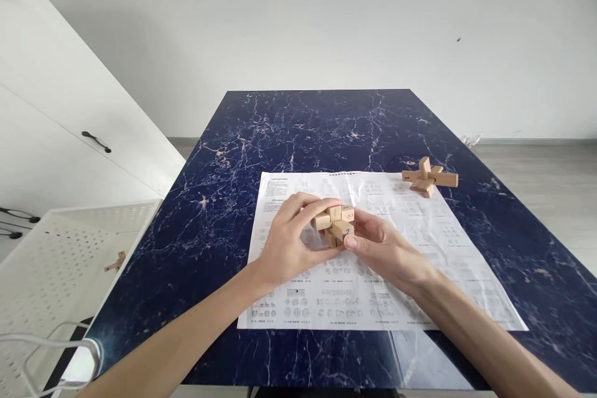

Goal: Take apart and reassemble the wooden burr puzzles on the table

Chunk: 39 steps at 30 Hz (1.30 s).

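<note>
Between both hands sits a wooden burr puzzle [334,217] of pale interlocking blocks, with dark marks on some ends. My left hand [291,236] grips it from the left, fingers over its top and thumb along its lower side. From the right, my right hand [385,249] holds it, the thumb pressed on the front block's end and the other fingers partly hidden behind. Beneath the hands lies a large white instruction sheet [448,273] printed with small diagrams and text.
On the sheet's far right corner rests a second, cross-shaped wooden puzzle [430,178]. The sheet lies on a dark blue marbled table [298,130]. To the left are a white perforated basket [60,249] with a wooden piece [115,261], a white cable [46,342] and a white cabinet [56,74].
</note>
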{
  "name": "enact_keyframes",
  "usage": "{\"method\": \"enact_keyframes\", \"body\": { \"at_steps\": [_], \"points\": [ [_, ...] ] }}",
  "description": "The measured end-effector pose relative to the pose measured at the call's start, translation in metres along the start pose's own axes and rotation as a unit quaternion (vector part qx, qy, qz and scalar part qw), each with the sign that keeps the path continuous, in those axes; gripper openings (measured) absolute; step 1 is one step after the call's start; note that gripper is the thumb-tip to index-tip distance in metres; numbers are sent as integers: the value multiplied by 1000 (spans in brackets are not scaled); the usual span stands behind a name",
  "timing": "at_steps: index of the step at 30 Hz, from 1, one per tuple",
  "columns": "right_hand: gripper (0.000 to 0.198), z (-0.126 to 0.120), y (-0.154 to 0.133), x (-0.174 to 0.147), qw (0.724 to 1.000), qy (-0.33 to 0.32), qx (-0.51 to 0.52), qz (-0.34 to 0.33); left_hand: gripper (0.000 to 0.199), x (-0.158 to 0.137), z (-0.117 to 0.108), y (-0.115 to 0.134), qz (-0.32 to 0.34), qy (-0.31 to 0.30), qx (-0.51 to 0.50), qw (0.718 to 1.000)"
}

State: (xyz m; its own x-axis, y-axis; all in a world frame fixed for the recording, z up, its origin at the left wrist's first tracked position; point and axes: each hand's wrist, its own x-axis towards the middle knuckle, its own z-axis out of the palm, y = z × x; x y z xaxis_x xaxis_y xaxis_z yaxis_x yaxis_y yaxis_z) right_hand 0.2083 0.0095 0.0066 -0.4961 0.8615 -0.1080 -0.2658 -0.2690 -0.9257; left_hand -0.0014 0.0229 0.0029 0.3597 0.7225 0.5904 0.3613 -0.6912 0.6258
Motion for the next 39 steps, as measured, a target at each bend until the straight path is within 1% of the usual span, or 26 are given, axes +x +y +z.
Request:
{"method": "enact_keyframes", "body": {
  "at_steps": [2, 5, 9, 12, 14, 16, 17, 19, 21, 23, 26, 30, 32, 34, 39],
  "points": [
    [45, 0, 2, 0, 1000, 2, -5, 10, 63, -1, 1, -3, 3, -5, 18, 1000],
    [47, 2, 2, 0, 1000, 15, -27, 3, 64, -2, 1, -5, 0, -11, 14, 1000],
    [48, 8, 0, -1, 994, 28, -96, -51, 65, 1, -2, 0, -19, -14, -38, 999],
    [45, 10, 1, -3, 976, 68, -181, -96, 65, 5, -6, 5, -62, -19, -80, 995],
    [42, 8, 3, -4, 953, 120, -253, -119, 67, 7, -8, 7, -91, -26, -115, 989],
    [36, 5, 5, -4, 915, 165, -333, -155, 69, 7, -10, 7, -117, -37, -159, 980],
    [31, 4, 6, -4, 894, 174, -373, -179, 70, 7, -10, 7, -128, -46, -182, 974],
    [23, 1, 6, -5, 853, 162, -443, -222, 71, 7, -11, 7, -144, -67, -224, 962],
    [20, -1, 4, -5, 823, 138, -489, -253, 71, 8, -12, 7, -150, -85, -251, 953],
    [21, -3, 1, -6, 807, 120, -510, -274, 69, 8, -13, 6, -147, -100, -258, 950],
    [28, -5, -1, -6, 795, 107, -525, -285, 69, 9, -15, 6, -132, -118, -249, 952],
    [44, -5, -1, -6, 792, 104, -532, -280, 69, 9, -15, 7, -122, -130, -244, 953],
    [49, -3, -1, -7, 801, 106, -525, -268, 68, 9, -15, 7, -117, -129, -239, 955],
    [53, 0, 0, -6, 823, 113, -503, -240, 68, 10, -15, 7, -108, -118, -222, 962],
    [62, 12, -3, -4, 900, 103, -405, -125, 70, 9, -15, 5, -61, -80, -123, 987]
  ]
}}
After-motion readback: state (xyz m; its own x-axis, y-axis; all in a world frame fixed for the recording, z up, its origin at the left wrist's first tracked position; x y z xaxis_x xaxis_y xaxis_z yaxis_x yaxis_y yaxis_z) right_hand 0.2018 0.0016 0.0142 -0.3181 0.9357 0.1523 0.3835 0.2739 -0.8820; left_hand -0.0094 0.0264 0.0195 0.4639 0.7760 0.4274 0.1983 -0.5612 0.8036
